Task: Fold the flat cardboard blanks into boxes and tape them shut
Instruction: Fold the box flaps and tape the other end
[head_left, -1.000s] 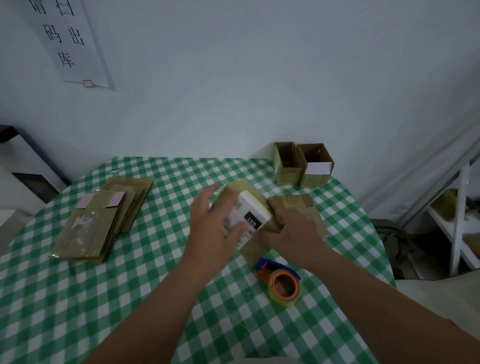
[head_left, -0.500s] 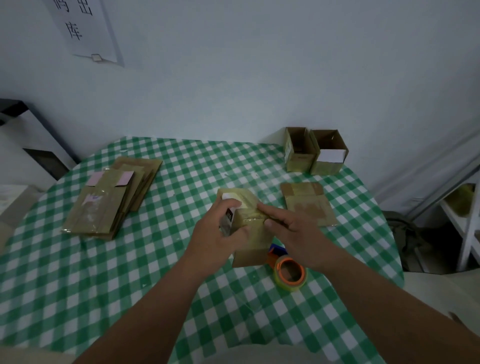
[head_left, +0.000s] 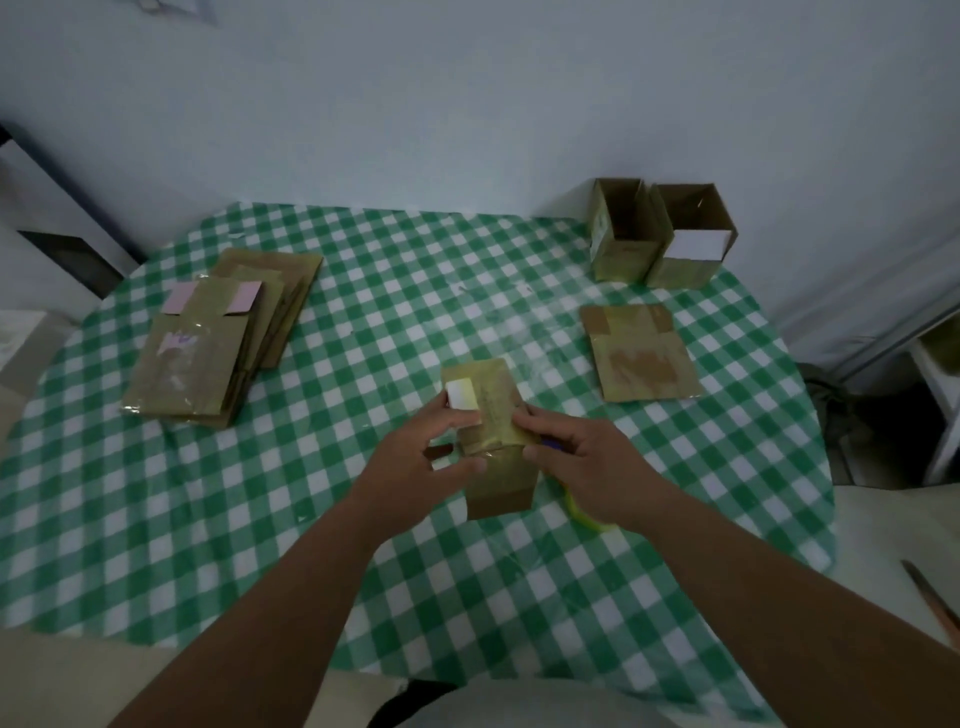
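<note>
A small brown cardboard box (head_left: 493, 410) with a white label stands on the green checked table (head_left: 363, 519), near its middle. My left hand (head_left: 415, 462) grips its left side, thumb low on the front. My right hand (head_left: 582, 457) holds the right side, fingers against the top flap. A tape roll (head_left: 584, 514) lies under my right hand, mostly hidden. A stack of flat cardboard blanks (head_left: 223, 332) lies at the left. One single flat blank (head_left: 639, 353) lies to the right.
Two folded boxes, open at the top, (head_left: 662, 234) stand at the far right against the wall. The table edge curves close on the right, with a white shelf frame (head_left: 935, 395) beyond it. A dark cabinet (head_left: 47, 228) is at the far left.
The box has been turned from tilted in the air to standing on the table. Both hands came down with it. The view has tipped downward.
</note>
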